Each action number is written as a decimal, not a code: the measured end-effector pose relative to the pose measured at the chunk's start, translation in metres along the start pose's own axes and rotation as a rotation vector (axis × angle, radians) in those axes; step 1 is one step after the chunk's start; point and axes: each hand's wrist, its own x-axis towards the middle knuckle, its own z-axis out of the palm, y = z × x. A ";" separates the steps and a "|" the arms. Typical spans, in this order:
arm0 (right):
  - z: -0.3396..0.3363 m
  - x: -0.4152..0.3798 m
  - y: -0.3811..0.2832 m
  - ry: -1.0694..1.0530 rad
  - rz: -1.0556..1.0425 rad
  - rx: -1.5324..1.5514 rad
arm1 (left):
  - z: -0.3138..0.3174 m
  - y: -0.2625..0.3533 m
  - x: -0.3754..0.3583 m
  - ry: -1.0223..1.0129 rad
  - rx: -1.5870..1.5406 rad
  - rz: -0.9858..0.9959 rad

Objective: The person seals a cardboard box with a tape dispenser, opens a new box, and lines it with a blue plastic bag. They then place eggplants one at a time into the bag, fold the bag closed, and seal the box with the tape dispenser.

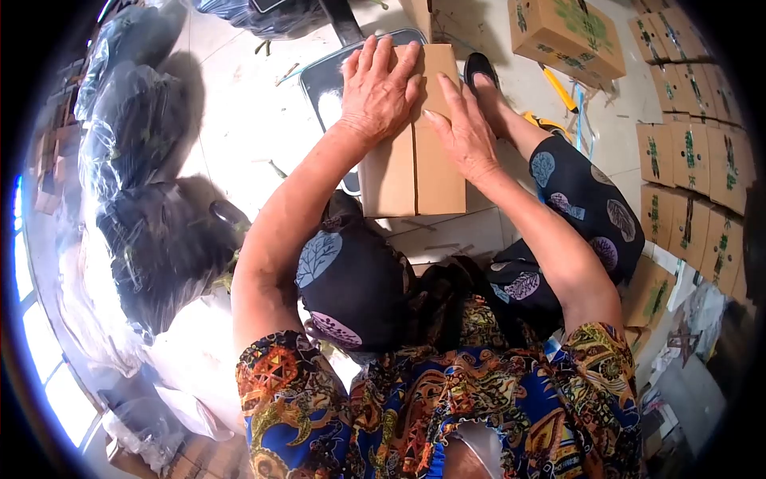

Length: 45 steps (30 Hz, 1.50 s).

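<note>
A brown cardboard box (391, 176) sits in front of me between my knees, its two top flaps meeting along a dark seam. My left hand (381, 92) lies on the left flap near the far end, fingers spread. On the right flap rests my right hand (463, 132), fingers stretched forward and palm down. Neither hand is wrapped around anything. Just left of the box, partly covered by it and my left arm, is a flat metal-topped platform with a dark frame (319, 89) and an upright post (341, 22).
Dark-filled clear plastic bags (159, 247) line the left side. Another carton (566, 36) stands at the upper right, near a yellow utility knife (560, 88) and a yellow tape dispenser (546, 125). Stacked cartons (690, 160) fill the right. My shoe (480, 72) is beyond the box.
</note>
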 end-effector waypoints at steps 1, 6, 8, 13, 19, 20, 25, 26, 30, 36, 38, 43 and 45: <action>-0.001 -0.001 0.000 0.005 -0.004 -0.011 | -0.001 0.000 0.000 -0.003 0.026 0.019; -0.004 -0.004 -0.003 0.024 -0.018 -0.056 | -0.002 0.005 -0.002 -0.011 0.017 0.013; -0.005 -0.004 -0.001 0.072 -0.049 -0.035 | -0.008 0.010 -0.002 -0.015 -0.012 -0.007; 0.001 -0.002 -0.006 0.128 -0.062 -0.013 | -0.011 0.017 -0.017 -0.050 -0.032 0.014; -0.001 0.000 -0.015 0.100 0.005 -0.055 | -0.013 0.009 -0.012 -0.065 0.052 0.035; -0.001 -0.002 -0.017 0.086 0.018 -0.024 | -0.015 0.009 -0.015 -0.071 0.052 0.036; -0.002 -0.003 -0.014 0.068 0.011 0.012 | -0.013 0.002 -0.018 -0.083 0.007 0.061; -0.001 -0.002 -0.014 0.122 -0.025 -0.017 | -0.016 0.005 -0.017 -0.085 -0.016 0.049; -0.003 0.000 -0.031 0.156 -0.123 -0.129 | -0.018 -0.006 -0.017 -0.049 -0.074 0.035; 0.007 -0.003 -0.045 0.129 -0.268 -0.237 | -0.006 -0.004 -0.015 0.016 -0.109 -0.082; 0.002 0.004 -0.043 0.100 -0.285 -0.252 | -0.003 -0.003 -0.013 0.025 -0.157 -0.147; 0.000 0.011 -0.048 0.016 -0.138 -0.091 | -0.020 -0.028 -0.013 0.023 -0.508 -0.114; 0.004 0.015 -0.061 -0.020 -0.075 -0.182 | -0.017 -0.028 -0.018 0.064 -0.395 -0.098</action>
